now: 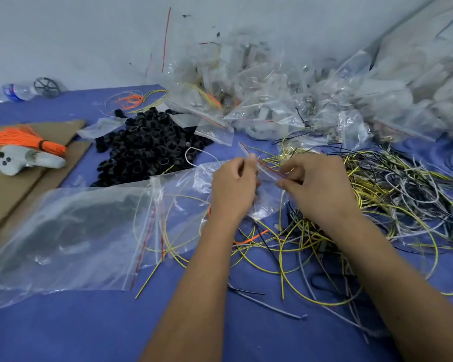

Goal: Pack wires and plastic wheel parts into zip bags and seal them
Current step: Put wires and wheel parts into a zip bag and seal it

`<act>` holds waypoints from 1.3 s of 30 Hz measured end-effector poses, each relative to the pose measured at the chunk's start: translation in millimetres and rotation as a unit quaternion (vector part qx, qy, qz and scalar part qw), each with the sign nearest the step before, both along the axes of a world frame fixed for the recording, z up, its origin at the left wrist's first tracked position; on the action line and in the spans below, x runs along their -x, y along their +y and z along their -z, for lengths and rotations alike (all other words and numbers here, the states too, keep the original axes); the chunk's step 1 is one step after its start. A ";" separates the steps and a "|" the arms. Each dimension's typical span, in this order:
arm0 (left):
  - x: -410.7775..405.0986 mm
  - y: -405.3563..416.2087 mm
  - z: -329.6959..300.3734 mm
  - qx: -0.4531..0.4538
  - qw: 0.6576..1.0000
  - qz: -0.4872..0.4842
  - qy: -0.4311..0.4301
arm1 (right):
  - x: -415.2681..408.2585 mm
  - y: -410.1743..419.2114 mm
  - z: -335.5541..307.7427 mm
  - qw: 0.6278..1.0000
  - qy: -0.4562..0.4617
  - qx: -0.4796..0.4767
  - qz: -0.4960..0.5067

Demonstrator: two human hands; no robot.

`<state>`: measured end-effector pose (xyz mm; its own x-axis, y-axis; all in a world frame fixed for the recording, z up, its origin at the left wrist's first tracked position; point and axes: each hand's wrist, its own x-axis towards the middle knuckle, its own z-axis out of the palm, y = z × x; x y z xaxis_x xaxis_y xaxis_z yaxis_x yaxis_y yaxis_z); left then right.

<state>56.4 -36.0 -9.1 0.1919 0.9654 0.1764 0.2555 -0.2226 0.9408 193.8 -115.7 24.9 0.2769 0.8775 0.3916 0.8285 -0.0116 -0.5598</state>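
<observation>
At 12 o'clock from your wrists, your left hand [233, 184] and right hand [317, 186] both pinch the zip bag [266, 171] strip; uneven pressing may leave it unsealed, spilling wires [377, 194].

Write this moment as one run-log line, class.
left hand: pinches zip bag top | right hand: pinches same strip | stage: sealing | black wheel parts: heaped left | loose wires: right
</observation>
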 end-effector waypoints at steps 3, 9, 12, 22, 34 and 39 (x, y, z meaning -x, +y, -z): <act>-2.0 -2.6 -0.5 -0.004 1.000 0.007 -0.007 | 1.3 0.4 1.5 0.999 -0.021 -0.017 -0.025; -6.0 -0.7 0.1 0.014 1.000 -0.003 0.000 | 4.4 -3.3 5.8 0.995 -0.063 -0.021 -0.069; -5.8 -0.6 0.9 0.018 1.000 -0.001 -0.006 | 4.6 -3.0 5.4 0.991 -0.082 -0.020 -0.104; 1.5 -6.7 -12.6 -0.014 0.989 0.133 -0.062 | -0.1 -0.7 4.9 0.998 -0.023 -0.043 -0.034; -3.0 -20.7 -16.2 0.014 0.973 0.226 -0.040 | 0.7 -1.0 4.0 0.978 0.206 -0.031 0.002; -5.2 -14.6 -10.9 -0.003 0.989 0.146 -0.023 | 4.0 -3.1 3.9 0.978 0.200 -0.023 -0.054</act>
<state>61.5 -50.7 1.8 0.4543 0.8688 0.1971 0.1366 -0.2866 0.9483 189.8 -118.8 21.0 0.3222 0.8940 0.3115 0.5388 0.0974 -0.8368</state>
